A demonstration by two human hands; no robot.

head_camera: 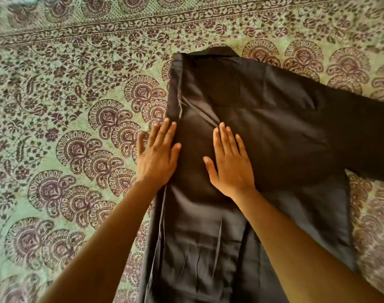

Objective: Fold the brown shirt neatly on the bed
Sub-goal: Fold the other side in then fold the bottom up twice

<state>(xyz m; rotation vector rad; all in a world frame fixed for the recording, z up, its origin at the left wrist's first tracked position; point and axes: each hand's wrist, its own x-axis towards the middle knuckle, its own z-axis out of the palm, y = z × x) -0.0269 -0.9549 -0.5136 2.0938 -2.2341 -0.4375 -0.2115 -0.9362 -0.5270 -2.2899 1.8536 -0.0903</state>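
Note:
The dark brown shirt (263,119) lies flat on the bed, collar at the far end. Its left side is folded inward, giving a straight folded edge on the left. The right sleeve stretches out to the right edge of the view. My left hand (158,154) lies flat with straight fingers on that folded left edge, partly over the bedsheet. My right hand (229,165) presses flat on the middle of the shirt, fingers straight and together. Neither hand grips the cloth.
A green bedsheet (66,106) with dark purple paisley and floral print covers the whole bed around the shirt. A patterned border band (143,25) runs across the far side. Open sheet lies to the left of the shirt.

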